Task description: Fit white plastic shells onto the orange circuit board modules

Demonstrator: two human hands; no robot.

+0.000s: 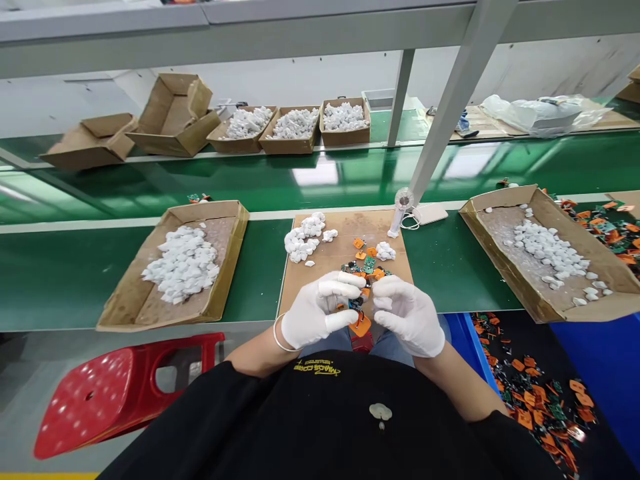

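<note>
At the near edge of the cardboard sheet (345, 230), my left hand (320, 308) in a white glove has its fingers closed around an orange part with dark electronics attached (361, 325). My right hand (407, 313), gloved too, is close beside it with its fingers curled and pinching a small white lump (384, 303). Just beyond my fingertips lies a cluster of orange pieces and green circuit boards (369, 264). One white clump (385, 251) sits to the right of that cluster, and a pile of white lumps (303, 239) is at the sheet's left.
Cardboard trays with white lumps stand left (233, 260) and right (537, 310). A small fan (403, 207) stands near the post. Lower right, a blue bin (480, 353) holds orange parts. A red stool (95, 393) is at lower left. Several boxes (293, 145) line the back shelf.
</note>
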